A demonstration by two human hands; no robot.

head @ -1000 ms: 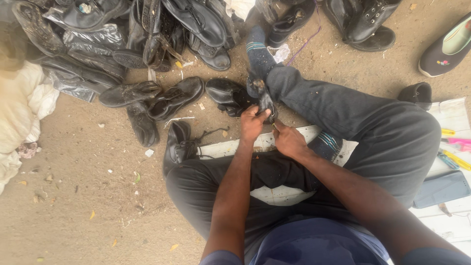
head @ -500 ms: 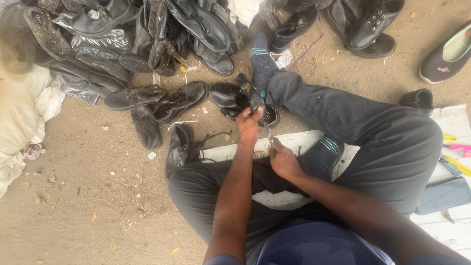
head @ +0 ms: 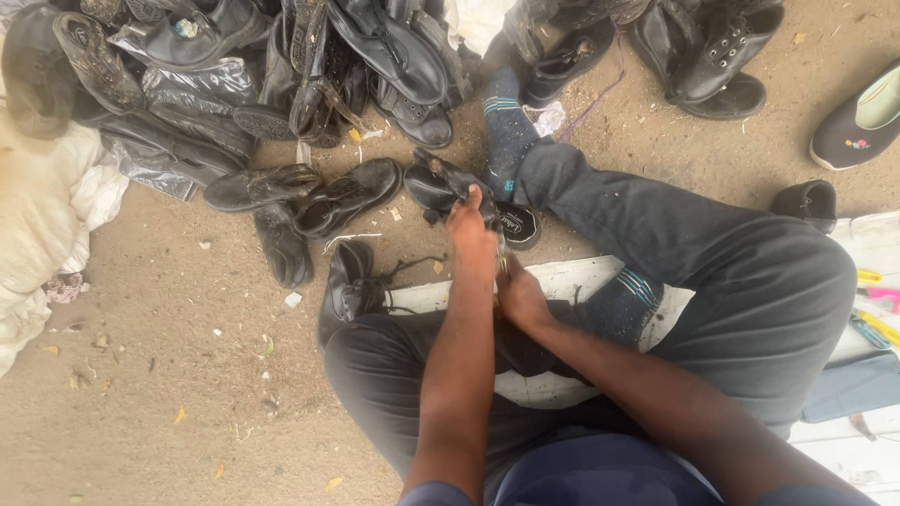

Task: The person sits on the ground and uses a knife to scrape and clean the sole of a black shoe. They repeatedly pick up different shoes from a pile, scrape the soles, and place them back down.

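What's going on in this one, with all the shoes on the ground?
A person sits on sandy ground with legs folded. Their left hand reaches forward and grips a black shoe lying near their socked foot. The right hand rests lower, close to the lap, and what it holds cannot be made out. A pile of worn black boots lies ahead, with a white sack at the left.

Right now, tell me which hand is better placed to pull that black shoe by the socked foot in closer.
Left, I judge. The left hand is stretched out and already on the black shoe beside the socked foot. The right hand lies back near the lap, apart from it.
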